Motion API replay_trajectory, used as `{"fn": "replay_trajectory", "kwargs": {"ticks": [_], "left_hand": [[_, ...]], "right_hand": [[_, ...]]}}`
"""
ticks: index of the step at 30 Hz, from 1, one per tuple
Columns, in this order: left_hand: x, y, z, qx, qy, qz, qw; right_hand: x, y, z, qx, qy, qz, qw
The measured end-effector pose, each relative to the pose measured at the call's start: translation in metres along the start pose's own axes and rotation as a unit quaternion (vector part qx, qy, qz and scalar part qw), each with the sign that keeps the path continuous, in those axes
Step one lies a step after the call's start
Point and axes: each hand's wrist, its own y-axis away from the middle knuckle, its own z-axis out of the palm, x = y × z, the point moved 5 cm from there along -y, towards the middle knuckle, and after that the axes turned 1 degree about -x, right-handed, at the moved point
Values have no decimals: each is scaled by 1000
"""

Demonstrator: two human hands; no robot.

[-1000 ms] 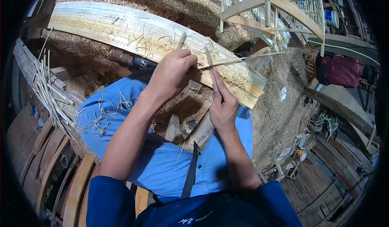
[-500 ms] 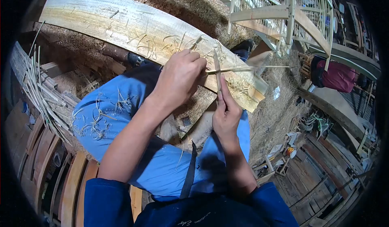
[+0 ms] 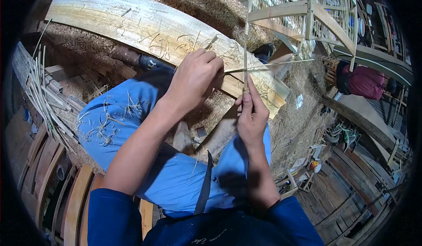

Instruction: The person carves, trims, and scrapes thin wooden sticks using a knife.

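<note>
My left hand [image 3: 197, 75] is closed around a thin bamboo strip [image 3: 281, 64], which sticks out to the right over the plank's end. In my right hand [image 3: 253, 118] is a narrow-bladed knife [image 3: 245, 61], its blade pointing away from me and crossing the strip. Fingers of the right hand wrap the handle, with the thumb laid along it. Beneath both hands lies a long wooden plank [image 3: 110, 15], scattered with curled shavings [image 3: 187, 39]. The end of the strip inside my left fist is hidden.
A slatted wooden cage-like frame [image 3: 281, 12] stands at upper right. To the left lies a bundle of thin strips [image 3: 41, 94]. Shavings cling to my blue trousers [image 3: 118, 110]. A maroon cloth item [image 3: 367, 83] is at far right, and curved boards [image 3: 77, 202] lie lower left.
My right hand and the knife have shifted right along the strip, away from my left hand. The strip's free end has risen slightly; my left hand stays nearly in place.
</note>
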Motion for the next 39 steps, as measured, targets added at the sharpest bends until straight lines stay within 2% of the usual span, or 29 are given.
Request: {"fn": "replay_trajectory", "kwargs": {"ticks": [7, 13, 18, 21, 23, 25, 27, 29, 31, 32, 37, 39], "left_hand": [[-5, 0, 2, 1, 21, 2, 1000], [-5, 0, 0, 7, 26, 4, 1000], [-3, -3, -4, -9, -25, 19, 999], [-5, -3, -6, -7, -69, 33, 997], [-9, -4, -5, -8, -81, 33, 996], [-12, -4, -8, 30, -87, 39, 995], [-16, -4, -8, 29, -101, 37, 994], [-17, -5, -9, 27, -116, 34, 992], [-16, -5, -11, 33, -122, 50, 991], [-18, -5, -10, 33, -124, 50, 990], [-19, -6, -11, 54, -127, 76, 988], [-20, -6, -11, 52, -127, 76, 988]], "right_hand": [[0, -14, 13, -14, -56, -64, 996], [3, -14, 18, -15, -87, -44, 995], [-2, -11, 18, -26, -105, 19, 994], [-7, -12, 13, -9, -59, -19, 998], [-7, -11, 10, -1, -63, -10, 998], [-8, -12, 4, 8, -68, -2, 998], [-6, -16, 2, -51, -170, 59, 982], [-9, -24, -8, -59, -188, 61, 979], [-7, -32, -15, -113, -139, 100, 979], [-8, -36, -16, -95, -191, 100, 972], [-13, -58, -30, -113, -189, 87, 972], [-3, -66, -31, -159, -118, 134, 971]]}}
